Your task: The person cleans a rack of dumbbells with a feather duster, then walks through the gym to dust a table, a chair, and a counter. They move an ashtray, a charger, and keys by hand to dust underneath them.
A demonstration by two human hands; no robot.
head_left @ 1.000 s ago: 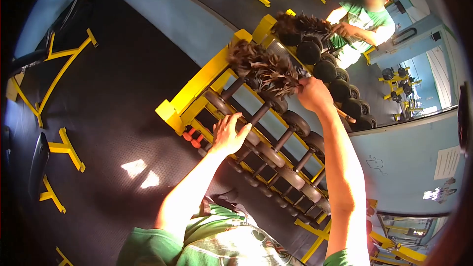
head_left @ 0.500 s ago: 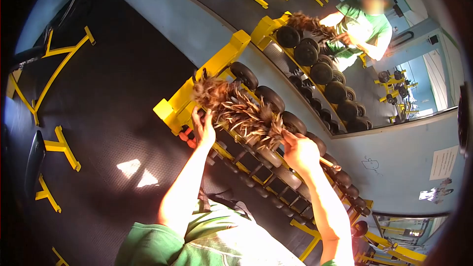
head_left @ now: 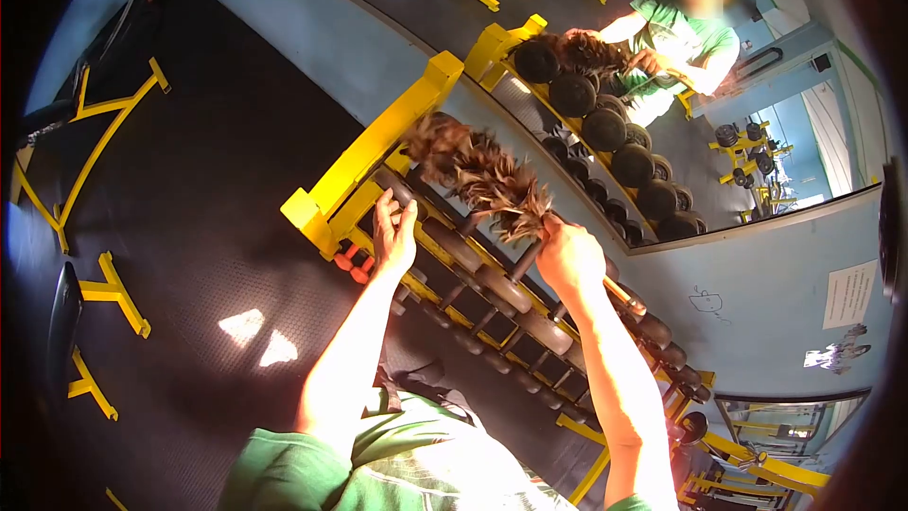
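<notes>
In my right hand [head_left: 570, 260] I grip the handle of a brown feather duster [head_left: 492, 185]. Its plume lies across the upper row of black dumbbells on a yellow rack [head_left: 378, 142], and its feathers are blurred at the far end. The tip of the wooden handle sticks out beyond my fist to the lower right. My left hand [head_left: 394, 237] is at the front of the rack, thumb and fingers curled against the near end of the first dumbbell [head_left: 393, 185]. The feathers hide the far ends of several dumbbells.
A large mirror [head_left: 662, 170] behind the rack reflects a person in green and the dumbbells. Small red dumbbells [head_left: 355, 263] sit low at the rack's left end. Yellow-framed benches [head_left: 109, 293] stand on the black floor to the left. A paper sheet [head_left: 849, 293] hangs on the blue wall.
The duster has shifted up and right, away from my left hand, uncovering the near ends of the first dumbbells. My left hand has moved slightly up. The view has shifted slightly.
</notes>
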